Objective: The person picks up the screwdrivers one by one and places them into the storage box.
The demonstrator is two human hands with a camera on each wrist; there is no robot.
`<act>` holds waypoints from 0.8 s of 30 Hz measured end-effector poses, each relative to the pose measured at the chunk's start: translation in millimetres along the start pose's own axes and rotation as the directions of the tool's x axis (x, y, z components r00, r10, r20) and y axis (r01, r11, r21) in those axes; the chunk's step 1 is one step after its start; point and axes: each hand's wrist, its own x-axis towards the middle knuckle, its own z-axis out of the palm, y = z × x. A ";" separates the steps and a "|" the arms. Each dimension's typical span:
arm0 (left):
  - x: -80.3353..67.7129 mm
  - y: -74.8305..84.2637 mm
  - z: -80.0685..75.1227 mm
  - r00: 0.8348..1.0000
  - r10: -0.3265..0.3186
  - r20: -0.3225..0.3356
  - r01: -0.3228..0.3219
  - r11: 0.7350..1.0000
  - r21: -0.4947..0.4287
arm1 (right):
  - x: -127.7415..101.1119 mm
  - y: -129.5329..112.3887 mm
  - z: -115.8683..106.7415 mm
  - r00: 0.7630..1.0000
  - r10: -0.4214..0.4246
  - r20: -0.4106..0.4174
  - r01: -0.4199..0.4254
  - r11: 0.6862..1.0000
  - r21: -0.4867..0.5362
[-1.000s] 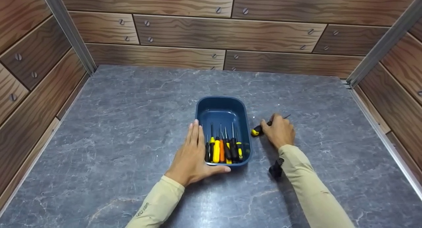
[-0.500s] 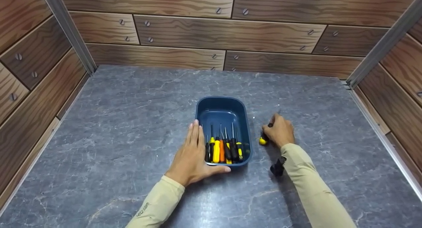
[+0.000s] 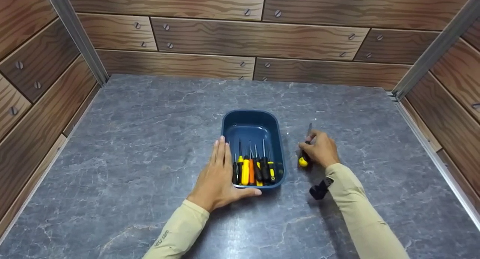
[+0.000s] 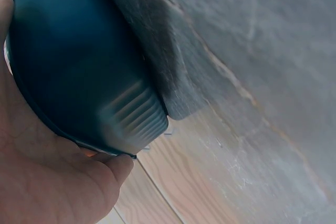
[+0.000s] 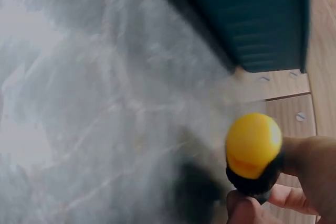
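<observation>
A dark blue rectangular bin [image 3: 252,118] stands on the table with several screwdrivers [image 3: 246,171] inside, their black, yellow and orange handles gathered at its near end. My left hand [image 3: 217,176] rests against the bin's left side and near-left corner, fingers straight and thumb stretched along the near wall. To the right of the bin, my right hand [image 3: 320,148] pinches a screwdriver [image 3: 303,161] with a black handle and yellow end cap. Its shaft points away from me. In the right wrist view the yellow cap [image 5: 254,142] faces the camera, and the shaft is hidden.
The grey marbled table [image 3: 150,131] extends around the bin. Wood-patterned panels [image 3: 210,34] with metal corner posts [image 3: 431,45] close it in at the back and both sides. A black device [image 3: 320,189] is strapped at the right wrist.
The screwdriver in my right hand has turned from slanting rightward to pointing nearly straight away from me, and its yellow end has shifted right, farther from the bin. My left hand stays in place.
</observation>
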 end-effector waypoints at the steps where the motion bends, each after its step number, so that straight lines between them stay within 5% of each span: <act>1: 0.0 -0.1 0.0 1.000 -0.003 0.001 0.003 1.000 -0.003 | -0.6 -1.8 -1.7 1.000 -0.004 -0.002 0.004 1.000 0.011; 10: -0.1 0.0 -0.2 1.000 -0.018 0.009 0.018 1.000 -0.020 | -10.1 -33.6 -16.4 0.993 -0.108 -0.053 0.113 0.987 0.112; 24: -0.4 0.5 -0.8 1.000 -0.005 0.004 0.005 1.000 0.004 | -25.9 -79.3 -14.3 0.966 -0.236 -0.105 0.256 0.926 0.277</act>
